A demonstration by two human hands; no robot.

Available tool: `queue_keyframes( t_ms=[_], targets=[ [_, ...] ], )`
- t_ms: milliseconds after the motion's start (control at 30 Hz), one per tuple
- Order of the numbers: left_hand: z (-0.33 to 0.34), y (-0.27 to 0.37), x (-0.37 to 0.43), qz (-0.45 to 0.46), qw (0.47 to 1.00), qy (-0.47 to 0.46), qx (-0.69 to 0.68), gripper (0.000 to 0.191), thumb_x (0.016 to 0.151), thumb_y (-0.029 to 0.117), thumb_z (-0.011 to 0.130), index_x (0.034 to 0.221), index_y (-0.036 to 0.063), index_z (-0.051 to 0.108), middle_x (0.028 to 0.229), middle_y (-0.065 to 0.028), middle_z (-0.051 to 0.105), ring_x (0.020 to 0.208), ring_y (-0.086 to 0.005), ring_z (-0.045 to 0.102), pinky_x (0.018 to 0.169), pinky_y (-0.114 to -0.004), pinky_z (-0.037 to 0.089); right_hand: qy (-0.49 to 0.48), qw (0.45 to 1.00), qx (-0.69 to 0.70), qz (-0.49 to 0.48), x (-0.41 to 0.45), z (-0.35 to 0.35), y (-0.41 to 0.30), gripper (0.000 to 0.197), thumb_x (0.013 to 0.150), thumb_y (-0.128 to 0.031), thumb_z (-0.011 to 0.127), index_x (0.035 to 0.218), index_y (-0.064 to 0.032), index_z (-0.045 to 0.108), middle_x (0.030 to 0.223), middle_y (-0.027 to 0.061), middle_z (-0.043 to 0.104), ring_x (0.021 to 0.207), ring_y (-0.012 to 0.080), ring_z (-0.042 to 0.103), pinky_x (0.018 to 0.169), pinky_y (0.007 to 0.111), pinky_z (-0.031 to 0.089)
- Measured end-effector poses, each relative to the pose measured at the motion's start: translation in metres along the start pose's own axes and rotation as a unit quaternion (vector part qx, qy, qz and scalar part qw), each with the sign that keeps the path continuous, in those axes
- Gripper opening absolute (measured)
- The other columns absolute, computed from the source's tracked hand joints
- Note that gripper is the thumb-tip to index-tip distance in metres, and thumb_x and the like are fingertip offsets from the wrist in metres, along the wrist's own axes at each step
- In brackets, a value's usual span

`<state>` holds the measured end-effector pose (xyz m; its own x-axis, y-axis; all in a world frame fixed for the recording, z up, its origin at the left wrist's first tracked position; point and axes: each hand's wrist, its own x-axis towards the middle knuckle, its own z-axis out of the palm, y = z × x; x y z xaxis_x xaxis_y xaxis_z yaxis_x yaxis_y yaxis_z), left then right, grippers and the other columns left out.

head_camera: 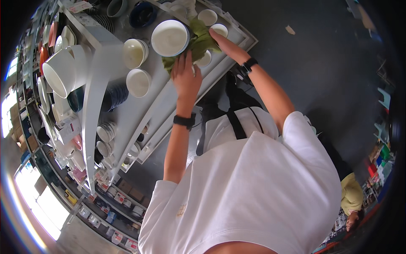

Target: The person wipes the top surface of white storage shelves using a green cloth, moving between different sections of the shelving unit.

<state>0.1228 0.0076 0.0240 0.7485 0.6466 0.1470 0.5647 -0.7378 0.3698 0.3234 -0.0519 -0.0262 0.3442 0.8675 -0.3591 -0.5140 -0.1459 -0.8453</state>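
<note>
My left hand (185, 74) lies over a crumpled green cloth (200, 35), its fingers reaching the near rim of a large white bowl (169, 38). Against the cloth's right side is my right hand (226, 46); its fingertips come close to a small white bowl (219, 30), and its grip is partly hidden. The cloth runs beneath and beside the large bowl, on a white shelf (158, 85). Another small white bowl (204, 59) sits between my hands, partly covered by the cloth. Stacked cream bowls (134, 54) and a white bowl (138, 83) stand to the left.
A white shelf upright (95, 79) rises on the left, crowded by white cups (58, 74) and plates. Dark blue bowls (114, 96) are stacked behind it. The shelf edge (250, 40) borders grey floor (311, 70). Another person (351, 193) is at the lower right.
</note>
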Motion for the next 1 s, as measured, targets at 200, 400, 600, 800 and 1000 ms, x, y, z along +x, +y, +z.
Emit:
queue_keyframes(
  t_ms=[200, 400, 600, 800, 1000],
  targets=[
    [-0.005, -0.021, -0.012, -0.037, 0.996, 0.0, 0.083, 0.053, 0.092, 0.03, 0.064, 0.141, 0.0113, 0.055, 0.147, -0.0276, 0.048, 0.133, -0.0531, 0.045, 0.109, -0.062, 0.038, -0.047, 0.995, -0.091, -0.016, 0.012, 0.015, -0.054, 0.065, 0.107, -0.057, 0.039, 0.144, -0.0061, 0.054, 0.138, 0.0009, 0.059, 0.125, 0.0121, 0.053, 0.109, 0.028, 0.039],
    [0.001, -0.011, 0.001, -0.081, 0.988, -0.032, 0.125, 0.053, 0.095, 0.037, 0.062, 0.143, 0.015, 0.054, 0.151, -0.0291, 0.043, 0.134, -0.0583, 0.04, 0.109, -0.064, 0.037, -0.001, 0.988, -0.134, -0.076, 0.035, 0.016, -0.02, 0.061, 0.107, -0.048, 0.045, 0.142, 0.0004, 0.054, 0.137, 0.0096, 0.062, 0.125, 0.0169, 0.056, 0.106, 0.03, 0.041],
    [-0.01, -0.038, -0.04, -0.029, 0.997, 0.051, 0.054, 0.054, 0.09, 0.023, 0.065, 0.142, 0.0135, 0.054, 0.141, -0.0185, 0.056, 0.129, -0.0427, 0.053, 0.108, -0.054, 0.042, 0.081, 0.969, -0.208, -0.101, -0.028, 0.013, -0.006, 0.046, 0.103, -0.033, 0.056, 0.136, -0.0002, 0.058, 0.123, 0.0171, 0.068, 0.118, 0.0227, 0.063, 0.099, 0.034, 0.048],
    [-0.026, -0.065, -0.074, -0.043, 0.992, 0.096, 0.065, 0.054, 0.084, 0.01, 0.063, 0.137, 0.0123, 0.058, 0.128, -0.0114, 0.062, 0.119, -0.0338, 0.058, 0.105, -0.047, 0.045, 0.063, 0.824, -0.481, -0.293, -0.054, 0.026, -0.022, 0.038, 0.097, -0.017, 0.062, 0.131, -0.0004, 0.061, 0.131, 0.0216, 0.062, 0.128, 0.0356, 0.057, 0.101, 0.042, 0.049],
    [-0.051, -0.106, -0.133, -0.108, 0.979, 0.113, 0.13, 0.061, 0.078, 0.004, 0.062, 0.137, 0.0162, 0.059, 0.126, -0.0084, 0.062, 0.118, -0.03, 0.058, 0.105, -0.046, 0.044, -0.042, 0.647, -0.65, -0.397, -0.048, 0.045, -0.013, 0.035, 0.094, -0.012, 0.062, 0.128, -0.0023, 0.064, 0.14, 0.0223, 0.054, 0.135, 0.0415, 0.048, 0.113, 0.054, 0.04]
  ],
)
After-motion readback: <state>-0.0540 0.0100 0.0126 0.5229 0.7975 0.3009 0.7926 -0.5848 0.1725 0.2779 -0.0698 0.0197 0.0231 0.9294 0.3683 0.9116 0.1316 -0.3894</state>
